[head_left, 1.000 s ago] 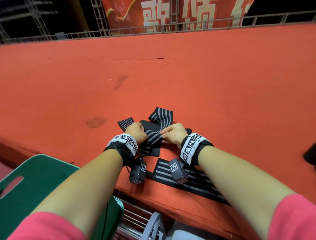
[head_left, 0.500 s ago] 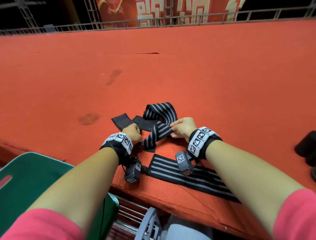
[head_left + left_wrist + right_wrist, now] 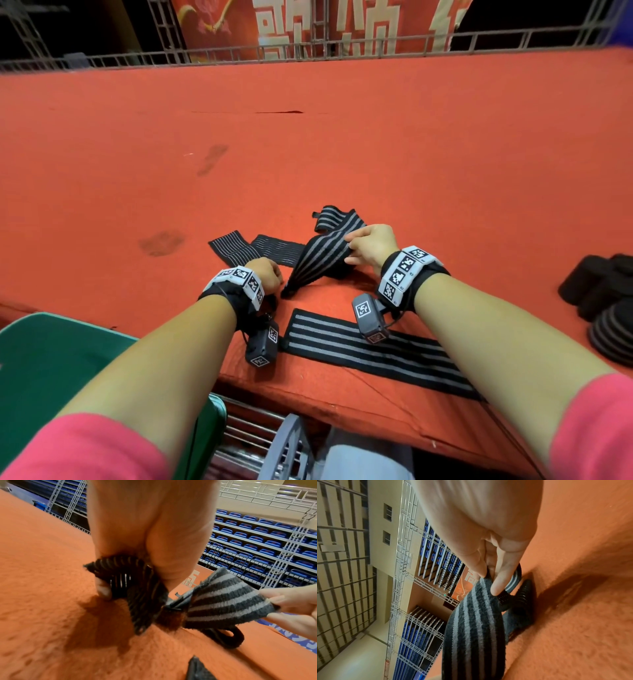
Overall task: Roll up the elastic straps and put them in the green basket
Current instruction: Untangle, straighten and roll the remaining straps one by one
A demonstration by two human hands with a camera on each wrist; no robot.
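Observation:
A black elastic strap with grey stripes (image 3: pixel 322 257) stretches between both hands on the red carpeted surface (image 3: pixel 342 154). My left hand (image 3: pixel 272 278) grips its bunched near end (image 3: pixel 123 574) low against the carpet. My right hand (image 3: pixel 352 248) pinches the strap's edge (image 3: pixel 474 622) further right and holds it raised, fingertips (image 3: pixel 278 599) on the fabric. Beyond the grip the strap loops back onto the carpet (image 3: pixel 334 219). A second striped strap (image 3: pixel 373 349) lies flat along the near edge, under my wrists. The green basket (image 3: pixel 51 359) sits below the edge at lower left.
Several rolled black straps (image 3: pixel 606 308) lie at the right edge of the carpet. A thin-striped stretch of strap (image 3: pixel 239 246) lies flat beyond my left hand. A metal railing (image 3: pixel 342 51) and red banner close the far side. A grey metal frame (image 3: pixel 284 445) stands below the near edge.
My right hand has moved right and away from the left, pulling the strap out into a taut, raised band. The left hand stays low on the near end.

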